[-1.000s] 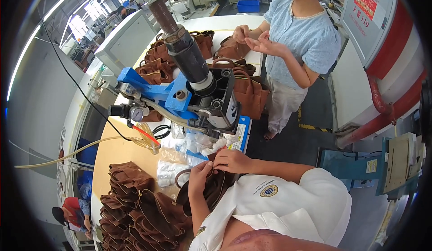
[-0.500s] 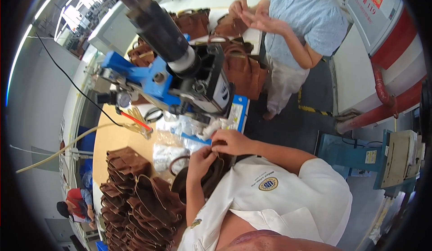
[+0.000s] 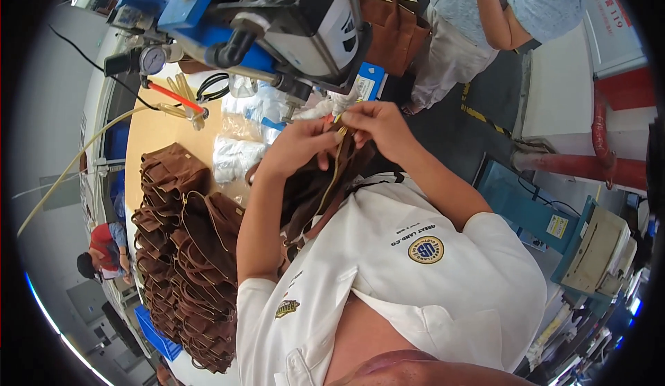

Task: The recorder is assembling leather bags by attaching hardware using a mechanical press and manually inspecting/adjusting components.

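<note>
A dark brown handbag [image 3: 305, 195] rests against my front, with a gold-toothed zipper [image 3: 332, 175] running up to my fingers. My left hand [image 3: 301, 149] is closed, thumb and fingers pinching the bag near the zipper's upper end. Close beside it, my right hand [image 3: 384, 128] is also closed on the bag's top edge at that zipper end. Whatever small part lies between the fingertips is mostly hidden. Just beyond my hands stands a blue and black machine [image 3: 305, 40], its metal rod pointing down.
A tall pile of brown bags [image 3: 183, 261] fills the table's left side. White wrapped bundles [image 3: 235, 157] lie on the tan tabletop [image 3: 163, 126]. An air hose [image 3: 76, 140] and a gauge [image 3: 154, 59] are at left. A co-worker [image 3: 478, 33] stands beyond, near another brown bag [image 3: 391, 33].
Both hands have come higher in the picture with the bag's edge, and the bag's zipper now shows. The view has shifted, so the machine appears larger and higher.
</note>
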The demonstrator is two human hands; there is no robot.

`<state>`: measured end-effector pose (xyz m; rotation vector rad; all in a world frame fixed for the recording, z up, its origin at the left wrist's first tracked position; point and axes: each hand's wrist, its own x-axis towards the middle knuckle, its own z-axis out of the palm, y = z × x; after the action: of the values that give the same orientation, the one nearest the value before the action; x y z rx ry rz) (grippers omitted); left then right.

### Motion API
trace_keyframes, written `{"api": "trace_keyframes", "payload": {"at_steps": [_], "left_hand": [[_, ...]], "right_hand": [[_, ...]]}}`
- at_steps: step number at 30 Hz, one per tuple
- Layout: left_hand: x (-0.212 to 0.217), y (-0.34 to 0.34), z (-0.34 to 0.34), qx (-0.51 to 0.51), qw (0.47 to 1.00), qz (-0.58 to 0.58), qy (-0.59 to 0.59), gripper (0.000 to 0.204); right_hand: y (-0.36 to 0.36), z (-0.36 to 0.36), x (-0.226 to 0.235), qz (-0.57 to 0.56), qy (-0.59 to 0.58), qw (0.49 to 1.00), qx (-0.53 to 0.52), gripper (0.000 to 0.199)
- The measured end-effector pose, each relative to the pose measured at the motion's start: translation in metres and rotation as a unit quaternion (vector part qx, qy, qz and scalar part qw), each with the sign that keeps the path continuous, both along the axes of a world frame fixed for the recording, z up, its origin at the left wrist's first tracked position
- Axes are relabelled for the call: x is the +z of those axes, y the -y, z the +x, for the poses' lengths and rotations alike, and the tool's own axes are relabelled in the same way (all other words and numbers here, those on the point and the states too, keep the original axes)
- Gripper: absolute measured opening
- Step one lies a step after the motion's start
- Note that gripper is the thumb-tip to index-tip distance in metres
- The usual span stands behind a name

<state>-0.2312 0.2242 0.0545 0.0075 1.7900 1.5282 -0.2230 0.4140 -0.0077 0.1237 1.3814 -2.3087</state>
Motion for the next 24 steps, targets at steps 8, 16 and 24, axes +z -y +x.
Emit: {"api": "trace_keyframes", "payload": {"at_steps": [8,16,24], "left_hand": [[-0.039,-0.028,-0.019,0.073,0.992,0.105,-0.007,0.020],[-0.033,-0.034,-0.021,0.128,0.975,0.179,-0.024,0.020],[-0.041,-0.035,-0.028,0.182,0.956,0.223,-0.060,0.020]], "right_hand": [[-0.019,-0.027,-0.004,0.082,-0.070,0.989,-0.100,0.014],[-0.014,-0.047,0.009,0.120,-0.105,0.982,-0.100,0.012],[-0.004,-0.070,-0.004,0.030,-0.055,0.994,-0.084,0.014]]}}
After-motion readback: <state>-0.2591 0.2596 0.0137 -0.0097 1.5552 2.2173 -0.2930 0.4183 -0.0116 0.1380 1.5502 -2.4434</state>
